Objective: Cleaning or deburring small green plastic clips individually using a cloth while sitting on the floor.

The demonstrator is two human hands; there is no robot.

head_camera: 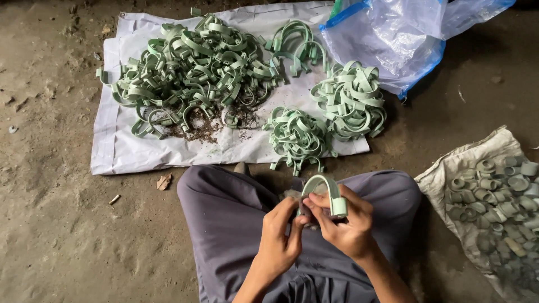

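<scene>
Clamp (327, 191) pinched between both hands' fingertips.

Left hand (279, 238), right hand (343, 221) grip green clamp (325, 191) over lap.

A bare dirt floor (50, 235) carries everything. A white sheet (120, 154) lies flat on it. Right of the sheet's far corner rests a clear bag (393, 39) with blue edging. Well right of the sheet's near edge lies a grey sack (449, 174). Just below the sheet's near left corner sits a dry leaf (164, 181).
</scene>
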